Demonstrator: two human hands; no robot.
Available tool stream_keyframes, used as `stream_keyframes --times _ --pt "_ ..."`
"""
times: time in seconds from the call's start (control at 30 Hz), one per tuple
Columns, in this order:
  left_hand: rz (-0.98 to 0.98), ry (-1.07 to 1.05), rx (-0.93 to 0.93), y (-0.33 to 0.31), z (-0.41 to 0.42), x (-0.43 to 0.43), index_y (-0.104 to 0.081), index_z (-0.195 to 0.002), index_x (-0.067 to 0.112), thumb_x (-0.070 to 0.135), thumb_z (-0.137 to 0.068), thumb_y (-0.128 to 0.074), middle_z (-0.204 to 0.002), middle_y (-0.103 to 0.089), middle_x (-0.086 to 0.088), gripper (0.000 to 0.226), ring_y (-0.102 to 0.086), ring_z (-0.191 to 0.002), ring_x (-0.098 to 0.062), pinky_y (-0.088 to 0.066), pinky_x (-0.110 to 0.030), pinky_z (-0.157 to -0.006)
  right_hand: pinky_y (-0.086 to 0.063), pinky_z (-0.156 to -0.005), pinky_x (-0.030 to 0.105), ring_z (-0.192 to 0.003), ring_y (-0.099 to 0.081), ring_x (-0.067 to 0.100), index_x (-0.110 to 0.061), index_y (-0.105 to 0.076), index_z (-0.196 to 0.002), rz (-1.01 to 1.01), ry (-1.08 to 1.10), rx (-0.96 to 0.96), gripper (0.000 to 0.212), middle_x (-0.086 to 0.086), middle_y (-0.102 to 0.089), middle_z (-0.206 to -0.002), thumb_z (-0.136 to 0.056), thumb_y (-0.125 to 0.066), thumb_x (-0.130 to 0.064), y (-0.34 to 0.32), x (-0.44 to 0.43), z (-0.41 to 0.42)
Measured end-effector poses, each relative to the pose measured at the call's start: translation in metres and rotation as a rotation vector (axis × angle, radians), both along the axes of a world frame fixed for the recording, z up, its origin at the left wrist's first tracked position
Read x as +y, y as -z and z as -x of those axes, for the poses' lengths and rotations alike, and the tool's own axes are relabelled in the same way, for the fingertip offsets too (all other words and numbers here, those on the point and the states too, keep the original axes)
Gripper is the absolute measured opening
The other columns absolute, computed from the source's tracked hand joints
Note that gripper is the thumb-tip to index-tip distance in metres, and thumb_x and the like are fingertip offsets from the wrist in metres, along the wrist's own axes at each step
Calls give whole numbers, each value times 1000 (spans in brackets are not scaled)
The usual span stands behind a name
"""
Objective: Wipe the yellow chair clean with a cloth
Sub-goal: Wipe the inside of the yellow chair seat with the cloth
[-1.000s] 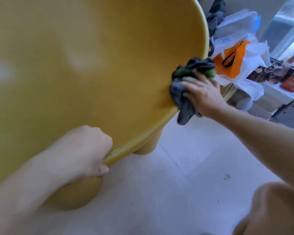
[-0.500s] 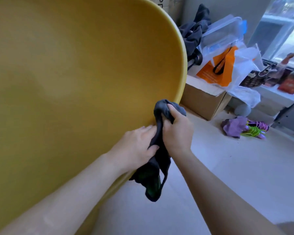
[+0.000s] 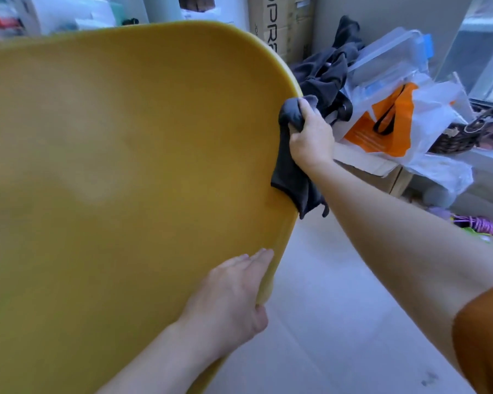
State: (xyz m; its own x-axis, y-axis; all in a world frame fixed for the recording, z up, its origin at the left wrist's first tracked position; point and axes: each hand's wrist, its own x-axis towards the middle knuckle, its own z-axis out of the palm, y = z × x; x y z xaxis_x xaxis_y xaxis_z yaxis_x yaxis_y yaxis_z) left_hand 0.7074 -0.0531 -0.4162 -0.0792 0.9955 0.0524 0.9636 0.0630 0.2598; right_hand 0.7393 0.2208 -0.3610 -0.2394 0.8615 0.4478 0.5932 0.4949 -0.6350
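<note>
The yellow chair (image 3: 131, 172) fills the left and middle of the head view, its broad curved surface facing me. My right hand (image 3: 310, 137) grips a dark grey cloth (image 3: 289, 177) against the chair's right rim, high up; the cloth hangs down below the hand. My left hand (image 3: 228, 297) holds the lower right rim, fingers laid straight on the yellow surface and the thumb hooked round the edge.
To the right stand a cardboard box (image 3: 382, 177), white and orange plastic bags (image 3: 387, 123), a clear plastic container (image 3: 393, 58) and dark clothes (image 3: 328, 72). Purple and green items (image 3: 473, 223) lie on the pale tiled floor (image 3: 339, 322). Tall boxes (image 3: 279, 24) stand behind the chair.
My right hand has carried the cloth up along the chair's rim. My left hand has let go of the cloth and moved down to hold the lower rim.
</note>
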Motion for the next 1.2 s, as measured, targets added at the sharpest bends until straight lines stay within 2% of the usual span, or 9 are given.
stream_keyframes --times 0.17,0.3,0.43,0.57,0.67,0.8,0.97,1.1,1.2 --pt "84 -100 70 2 -5 38 -1 -149 23 39 -86 -56 -159 -6 -2 85 -15 -143 -24 -24 -31 -113 -33 -72 33 -110 -55 39 -20 -24 -151 18 -24 -163 62 17 -46 -140 -94 -46 -12 47 -56 -37" --pt "115 -122 109 3 -7 50 6 -149 27 36 -86 -53 -160 -3 3 87 -17 -144 -24 -35 -33 -108 -35 -70 35 -105 -56 39 -14 -32 -144 -46 -32 -160 53 17 -50 -130 -93 -47 -11 22 -3 -13" --pt "139 -156 160 0 -13 71 8 -149 26 38 -86 -52 -160 -4 2 88 -20 -143 -26 -40 -35 -101 -43 -86 38 -116 -54 36 -19 -19 -153 13 -5 -65 65 13 -49 -140 -95 -48 -15 -1 37 15" --pt "167 -192 230 2 -16 85 -5 -149 19 36 -81 -55 -155 -22 -5 86 -37 -132 -31 -44 -36 -93 -45 -79 37 -105 -59 36 -14 -26 -150 176 -46 16 59 16 -61 -119 -96 -48 -24 24 10 -9" --pt "101 -212 237 2 -18 93 -30 -134 17 37 -75 -61 -128 -49 -4 70 -51 -106 -29 -43 -35 -75 -42 -72 34 -98 -60 35 -10 -42 -135 271 -91 15 44 14 -64 -107 -93 -49 -24 54 -42 -39" --pt "88 -196 156 -5 -16 101 -45 -115 15 43 -75 -65 -114 -55 -6 52 -56 -103 -31 -40 -36 -73 -37 -68 28 -88 -61 22 -17 -63 -108 371 -168 114 21 3 -68 -92 -93 -52 -27 71 -89 -67" --pt "386 -46 219 -43 -13 66 -54 -102 7 56 -85 -53 -97 -62 -7 52 -58 -94 -32 -46 -34 -72 -38 -74 30 -102 -60 31 -12 -58 -110 357 -86 85 29 10 -66 -106 -90 -55 -32 64 -59 -44" --pt "732 -70 276 -70 -22 -12 -57 -117 14 68 -75 -57 -97 -65 -5 68 -60 -90 -27 -52 -36 -79 -37 -74 32 -101 -58 32 -6 -43 -118 469 -143 104 38 13 -60 -106 -90 -56 -27 68 -101 -53" --pt "676 -109 384 -62 -43 -57 -43 -127 16 45 -79 -62 -116 -59 -3 59 -58 -98 -29 -49 -33 -75 -50 -79 41 -93 -62 30 -13 -47 -111 585 -307 130 38 7 -64 -99 -83 -58 -37 92 -161 -82"
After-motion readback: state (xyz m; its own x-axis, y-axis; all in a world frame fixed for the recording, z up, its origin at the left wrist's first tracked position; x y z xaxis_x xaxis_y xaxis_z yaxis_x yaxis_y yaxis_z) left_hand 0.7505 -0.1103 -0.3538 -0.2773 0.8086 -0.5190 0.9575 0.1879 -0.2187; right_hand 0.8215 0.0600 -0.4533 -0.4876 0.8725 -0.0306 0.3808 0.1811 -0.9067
